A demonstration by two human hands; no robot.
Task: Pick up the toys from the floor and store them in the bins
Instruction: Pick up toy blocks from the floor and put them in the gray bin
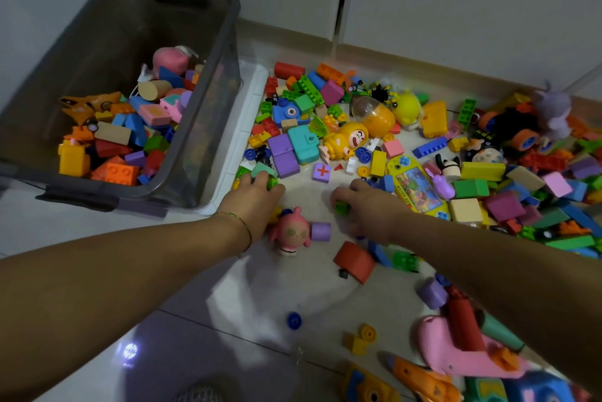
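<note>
Left hand [257, 195]: curled round a green block [272, 182], on the floor [293, 281] just beside the grey bin [224, 82]. Right hand [366, 206]: gripping a green brick [342, 208], mid-floor. I'd firm both grips, then lift clear over the rim.

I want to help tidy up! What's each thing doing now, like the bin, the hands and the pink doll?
Bin: open, partly full of toys.
Left hand: gripping a green block on the floor.
Right hand: gripping a small green brick.
Pink doll: on the floor between the hands.
</note>
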